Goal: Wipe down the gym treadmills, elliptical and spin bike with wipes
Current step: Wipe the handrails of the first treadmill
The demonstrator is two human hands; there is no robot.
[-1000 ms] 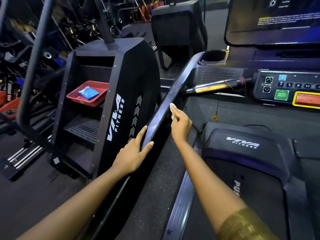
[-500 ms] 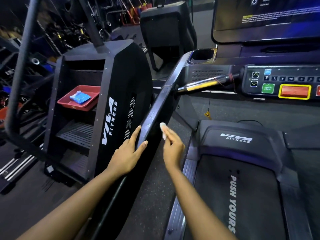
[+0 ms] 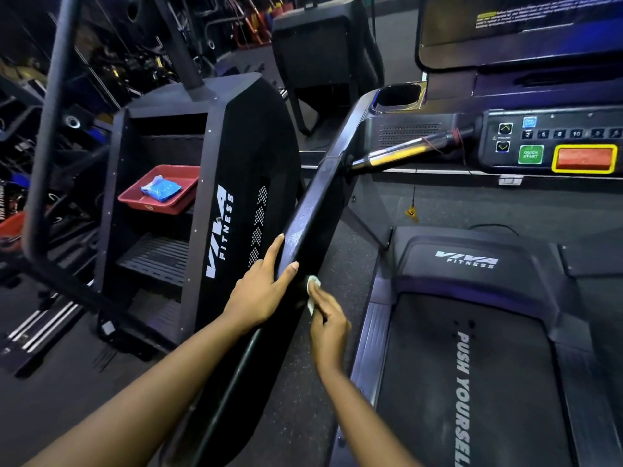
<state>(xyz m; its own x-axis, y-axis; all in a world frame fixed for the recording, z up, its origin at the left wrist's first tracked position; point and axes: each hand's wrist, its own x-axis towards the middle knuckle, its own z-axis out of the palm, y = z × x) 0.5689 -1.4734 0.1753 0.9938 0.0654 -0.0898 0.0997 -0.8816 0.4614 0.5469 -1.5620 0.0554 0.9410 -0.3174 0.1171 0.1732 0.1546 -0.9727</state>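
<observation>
Small white wipe (image 3: 312,291), crumpled, pinched in the fingers of the right hand (image 3: 328,326) and pressed flat against the inner face of the long black sloping side handrail (image 3: 313,210) of the treadmill, at its lower stretch. Left hand (image 3: 259,296) lies open over the rail's top edge just beside, thumb on the inner side, fingers spread along the outer side; it grips nothing but the rail, likely steadying.

Handling, as judged: wipe looks thin, soft and limp, probably damp. It will fold and bunch under the fingertips, so better kept spread under two or three finger pads than held at an edge. Light pressure is enough. The rail looks rigid, smooth and faintly dusty or streaked; a sliding stroke along its length should suit it.

Red plastic tray (image 3: 158,192) with a blue packet (image 3: 161,188) sits on a step of the black stair machine (image 3: 236,156) to the left, well apart. Treadmill console (image 3: 553,143) beyond the rail's upper end, untouched.
</observation>
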